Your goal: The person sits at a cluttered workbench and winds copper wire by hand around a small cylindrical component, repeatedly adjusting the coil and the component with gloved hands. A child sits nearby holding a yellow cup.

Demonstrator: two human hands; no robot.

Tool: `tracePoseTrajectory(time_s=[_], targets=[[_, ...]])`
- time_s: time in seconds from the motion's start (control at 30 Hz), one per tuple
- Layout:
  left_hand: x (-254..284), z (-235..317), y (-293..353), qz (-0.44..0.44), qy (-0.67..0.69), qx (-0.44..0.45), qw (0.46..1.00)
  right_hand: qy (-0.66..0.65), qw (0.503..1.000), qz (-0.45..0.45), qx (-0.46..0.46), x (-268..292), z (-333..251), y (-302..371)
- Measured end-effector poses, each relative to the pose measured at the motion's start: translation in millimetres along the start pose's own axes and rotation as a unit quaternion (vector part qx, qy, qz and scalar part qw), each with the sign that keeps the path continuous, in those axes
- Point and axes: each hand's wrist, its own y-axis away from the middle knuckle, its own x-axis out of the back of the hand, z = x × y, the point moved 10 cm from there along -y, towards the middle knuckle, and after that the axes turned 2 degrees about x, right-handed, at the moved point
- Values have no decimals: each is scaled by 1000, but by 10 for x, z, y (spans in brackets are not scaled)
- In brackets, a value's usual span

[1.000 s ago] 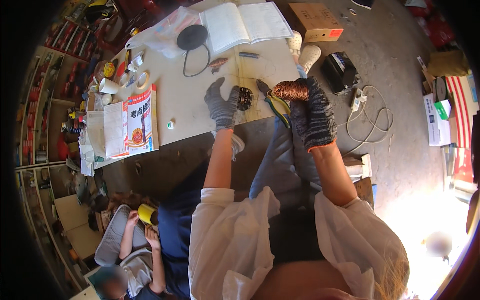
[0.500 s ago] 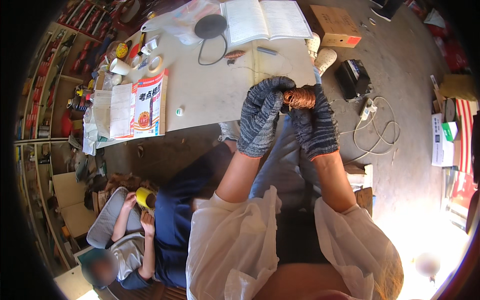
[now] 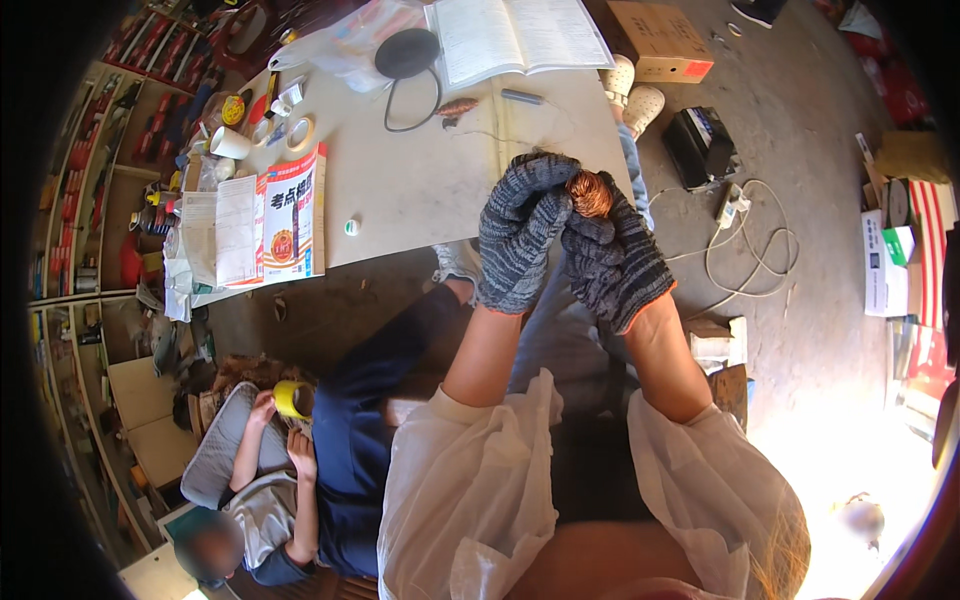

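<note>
Both my hands wear dark grey striped knit gloves with orange cuffs. Between them, just past the table's near right corner, is a bundle of copper wire, its coiled end facing up. My left hand is closed with its fingertips against the bundle's left side. From the right, my right hand wraps round it, fingers curled. The gloves hide much of the bundle. Beyond them on the table lie a small reddish-brown piece, a thin loose wire and a grey rod.
An open book and a black disc with a looped cord lie at the table's far side. Workbooks and tape rolls are at left. A person holds a yellow tape roll. A black battery-like box and cord are on the floor.
The copper bundle has turned from lying sideways to showing its end. My right hand has shifted left and curled closer round it. The view has shifted slightly.
</note>
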Motion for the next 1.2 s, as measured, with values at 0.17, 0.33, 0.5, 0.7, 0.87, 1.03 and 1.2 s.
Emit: tracePoseTrajectory(time_s=[0.17, 0.33, 0.5, 0.7, 0.87, 1.03, 1.2], targets=[[-13, 4, -64, -50, 19, 17, 998, -33, 989, -106, -95, -102, 86, 33], [-156, 9, -184, -159, -27, -33, 986, -20, 988, -115, -102, -170, 155, 76], [-133, -170, -169, -163, 8, 10, 986, 29, 994, 80, -75, -86, 179, 89], [-212, -134, -191, -221, 50, 12, 974, 59, 988, 130, -57, 236, 59, 129], [-227, -90, -192, -247, 24, -9, 969, 89, 974, 210, -5, 61, 75, 185], [-201, -31, -141, -242, -14, -16, 970, 2, 978, 202, -51, 146, 147, 172], [-249, 89, -115, -275, -62, -65, 957, 9, 983, 174, -54, 199, 132, 168]])
